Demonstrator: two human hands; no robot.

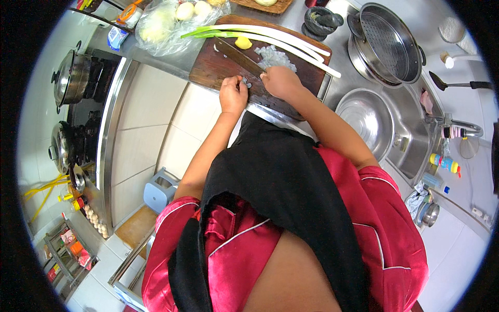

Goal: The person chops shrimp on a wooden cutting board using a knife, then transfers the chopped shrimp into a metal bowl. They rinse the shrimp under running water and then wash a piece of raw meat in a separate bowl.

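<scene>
My right hand (281,82) grips the handle end of a kitchen knife (239,56), whose broad blade slants up and left over a dark wooden cutting board (206,66). At the board's near side, my left hand (233,93) has its fingers curled against a small greyish translucent piece of food (246,82). Just beyond the right hand lies a heap of chopped, translucent whitish food (275,57), perhaps shrimp. A yellow piece (243,43), possibly ginger or lemon, sits near the blade. Long leeks or large scallions (273,33) stretch across the board's far part.
Right of the board are a stone mortar with pestle (322,21), a steel steamer pot (390,43) and a sink holding a metal basin (362,117). A plastic bag of vegetables (160,29) lies at the far left. Lidded pots (74,76) stand on the stove (87,121).
</scene>
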